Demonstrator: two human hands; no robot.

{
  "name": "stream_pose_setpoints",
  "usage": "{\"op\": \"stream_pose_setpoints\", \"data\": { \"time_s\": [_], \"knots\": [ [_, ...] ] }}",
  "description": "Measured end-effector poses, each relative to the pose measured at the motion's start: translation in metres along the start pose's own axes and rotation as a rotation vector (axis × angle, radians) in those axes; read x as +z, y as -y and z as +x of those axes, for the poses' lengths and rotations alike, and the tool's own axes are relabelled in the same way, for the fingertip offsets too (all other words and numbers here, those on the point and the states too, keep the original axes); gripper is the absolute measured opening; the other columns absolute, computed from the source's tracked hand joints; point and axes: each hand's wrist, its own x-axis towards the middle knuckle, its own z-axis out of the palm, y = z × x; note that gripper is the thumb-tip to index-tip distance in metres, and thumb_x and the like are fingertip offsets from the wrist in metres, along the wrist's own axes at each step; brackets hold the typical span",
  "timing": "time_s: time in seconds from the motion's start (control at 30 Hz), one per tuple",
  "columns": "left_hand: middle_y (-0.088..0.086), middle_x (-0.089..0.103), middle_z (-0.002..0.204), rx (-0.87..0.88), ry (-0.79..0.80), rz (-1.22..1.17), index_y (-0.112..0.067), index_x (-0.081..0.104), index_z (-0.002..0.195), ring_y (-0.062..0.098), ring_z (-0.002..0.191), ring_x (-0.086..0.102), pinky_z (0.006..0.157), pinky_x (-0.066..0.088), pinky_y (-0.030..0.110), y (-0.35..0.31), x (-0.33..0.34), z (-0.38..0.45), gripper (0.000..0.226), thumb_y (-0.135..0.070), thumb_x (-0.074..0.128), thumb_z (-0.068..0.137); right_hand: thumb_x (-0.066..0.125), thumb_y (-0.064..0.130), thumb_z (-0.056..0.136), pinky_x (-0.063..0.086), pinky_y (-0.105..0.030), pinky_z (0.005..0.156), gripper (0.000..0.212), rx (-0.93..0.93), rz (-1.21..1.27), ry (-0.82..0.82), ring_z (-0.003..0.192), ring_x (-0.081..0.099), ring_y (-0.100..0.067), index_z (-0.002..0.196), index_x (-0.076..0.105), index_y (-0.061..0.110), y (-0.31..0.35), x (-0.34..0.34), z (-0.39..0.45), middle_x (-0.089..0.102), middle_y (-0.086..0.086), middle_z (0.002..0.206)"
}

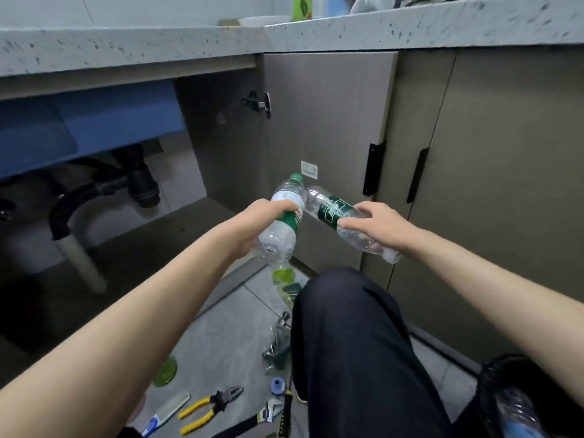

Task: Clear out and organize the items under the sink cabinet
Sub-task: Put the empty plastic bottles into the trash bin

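My left hand (268,216) has its grip clamped round the middle of a clear plastic bottle with a green cap (284,216), cap pointing up and away, base toward me. My right hand (376,224) lies over a second clear bottle with a dark green label (341,221), fingers and thumb curled on its body, so that grip is clamped too; its white-capped end points down to the right. The two bottles meet near their upper ends, touching or nearly so. Both are held in the air in front of the open cabinet door (325,147), outside the cabinet.

Cabinet interior to the left: blue sink basin (88,128) above, black drain trap (139,181) and pipe beneath.

Floor beside my knee (344,311): a yellowish-green bottle (284,279) lying just below the left-hand bottle, a bundle of metal fittings (279,343), a blue ring (278,385), yellow-handled pliers (208,407), an adjustable wrench (252,420), a green disc (166,371), a white brush (166,414).

Lower right: a black basket (493,384) with a clear bottle inside.

Bench (284,36) edge speckled grey, overhead.
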Motion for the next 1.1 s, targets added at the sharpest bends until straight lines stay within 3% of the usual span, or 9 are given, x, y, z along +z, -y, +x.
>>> {"op": "stream_pose_setpoints", "data": {
  "time_s": [0.1,0.17,0.3,0.43,0.6,0.7,0.77,0.9,1.1],
  "knots": [
    [0.011,0.073,0.104,0.016,0.118,0.015,-0.016,0.059,0.125,0.024,0.083,0.073,0.075,0.058,0.036,-0.019,0.030,-0.017,0.052,-0.042,0.068,0.081,0.068,0.067,0.065,0.056,-0.045,0.093,0.070,0.057,0.148,-0.065,0.106,0.067,-0.019,0.124,0.061,0.029,-0.027,-0.013,-0.042,0.068,0.007,0.118],
    [0.015,0.071,0.113,0.049,0.204,0.069,-0.014,0.060,0.125,0.032,0.101,0.069,0.095,0.054,0.047,-0.027,0.053,-0.032,0.054,-0.042,0.068,0.080,0.065,0.068,0.061,0.053,-0.041,0.094,0.070,0.098,0.196,-0.102,0.104,0.067,-0.015,0.120,0.061,0.031,-0.047,-0.023,-0.073,0.069,0.008,0.115],
    [0.008,0.076,0.103,0.115,0.363,0.174,-0.020,0.066,0.114,0.024,0.091,0.073,0.080,0.055,0.036,-0.032,0.105,-0.062,0.044,-0.045,0.071,0.079,0.067,0.064,0.057,0.051,-0.031,0.088,0.062,0.202,0.294,-0.198,0.100,0.068,-0.009,0.111,0.063,0.033,-0.101,-0.041,-0.144,0.070,0.009,0.112],
    [-0.001,0.070,0.109,0.086,0.477,0.310,-0.030,0.060,0.117,0.019,0.095,0.071,0.080,0.056,0.036,-0.022,0.160,-0.081,0.037,-0.044,0.068,0.084,0.073,0.067,0.058,0.056,-0.044,0.092,0.071,0.381,0.316,-0.309,0.100,0.070,-0.012,0.118,0.059,0.032,-0.158,-0.058,-0.213,0.070,0.007,0.114],
    [-0.005,0.057,0.116,0.062,0.675,0.504,-0.033,0.047,0.126,0.019,0.100,0.061,0.068,0.053,0.033,0.001,0.230,-0.101,0.061,-0.045,0.060,0.068,0.066,0.076,0.063,0.055,-0.040,0.083,0.071,0.608,0.056,-0.327,0.093,0.067,-0.009,0.122,0.050,0.038,-0.211,-0.077,-0.287,0.066,0.014,0.109],
    [-0.008,0.056,0.123,0.107,0.776,0.594,-0.030,0.046,0.129,0.018,0.111,0.057,0.087,0.054,0.039,0.021,0.275,-0.111,0.068,-0.047,0.060,0.065,0.066,0.071,0.072,0.054,-0.043,0.088,0.070,0.742,-0.046,-0.320,0.098,0.066,-0.020,0.128,0.046,0.033,-0.238,-0.081,-0.317,0.066,0.004,0.115],
    [-0.004,0.061,0.121,0.136,0.792,0.638,-0.028,0.051,0.125,0.020,0.111,0.059,0.097,0.051,0.041,0.035,0.307,-0.114,0.064,-0.048,0.061,0.065,0.065,0.069,0.078,0.051,-0.039,0.090,0.073,0.812,-0.114,-0.331,0.108,0.063,-0.024,0.134,0.045,0.027,-0.253,-0.081,-0.327,0.064,-0.002,0.124],
    [0.008,0.056,0.126,0.163,0.681,0.753,-0.019,0.049,0.130,0.030,0.116,0.054,0.098,0.048,0.041,0.065,0.366,-0.107,0.056,-0.045,0.060,0.082,0.067,0.063,0.082,0.044,-0.038,0.102,0.078,0.861,-0.167,-0.318,0.128,0.053,-0.028,0.142,0.044,0.018,-0.274,-0.073,-0.328,0.053,-0.010,0.141],
    [0.008,0.038,0.139,0.164,0.587,0.726,-0.018,0.039,0.142,0.028,0.135,0.036,0.109,0.038,0.041,0.107,0.409,-0.109,0.067,-0.046,0.061,0.085,0.064,0.059,0.082,0.046,-0.037,0.099,0.056,0.843,-0.207,-0.160,0.122,0.057,-0.023,0.131,0.057,0.032,-0.281,-0.059,-0.311,0.059,0.003,0.134]
  ]
}}
